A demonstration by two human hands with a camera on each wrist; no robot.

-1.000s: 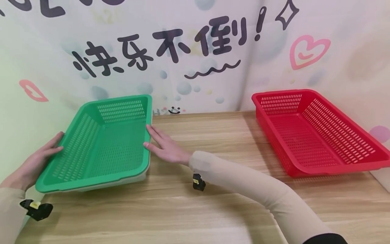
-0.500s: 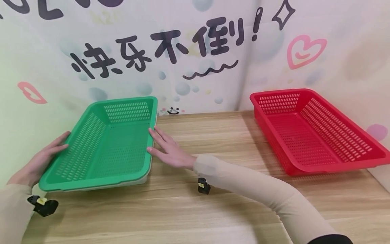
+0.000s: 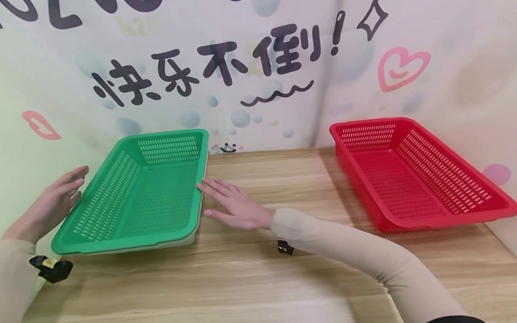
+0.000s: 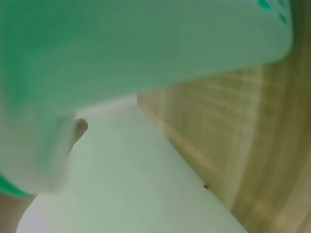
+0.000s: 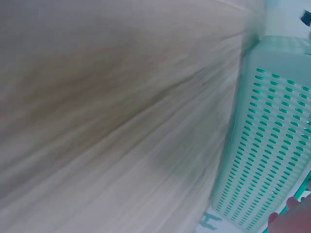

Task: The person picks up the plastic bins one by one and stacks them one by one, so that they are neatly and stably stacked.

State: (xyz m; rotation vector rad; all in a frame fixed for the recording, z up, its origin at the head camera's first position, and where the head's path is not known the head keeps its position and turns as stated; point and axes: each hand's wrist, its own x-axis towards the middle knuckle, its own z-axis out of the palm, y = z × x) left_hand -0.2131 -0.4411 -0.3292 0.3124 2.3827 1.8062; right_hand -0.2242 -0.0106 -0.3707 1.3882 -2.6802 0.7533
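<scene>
A green slotted basket [image 3: 137,193] lies on the wooden table [image 3: 282,278] at the left, nested on a white basket whose rim [image 3: 177,241] shows beneath it. My left hand [image 3: 60,194] hovers beside the basket's left rim with straight fingers, a small gap away. My right hand [image 3: 226,200] lies flat on the table by the right rim, its fingertips at the rim's edge and holding nothing. The left wrist view is blurred, showing the green basket [image 4: 121,43] close up. The right wrist view shows a pale slotted basket wall [image 5: 262,145].
A red slotted basket [image 3: 412,175] sits at the right of the table, against the wall corner. A printed wall backdrop [image 3: 242,67] closes off the back and both sides. Bare tabletop lies between the two baskets and along the front.
The green basket shifted slightly right and settled. My left hand came off its left rim and drew back. My right hand slid back to the right along the table.
</scene>
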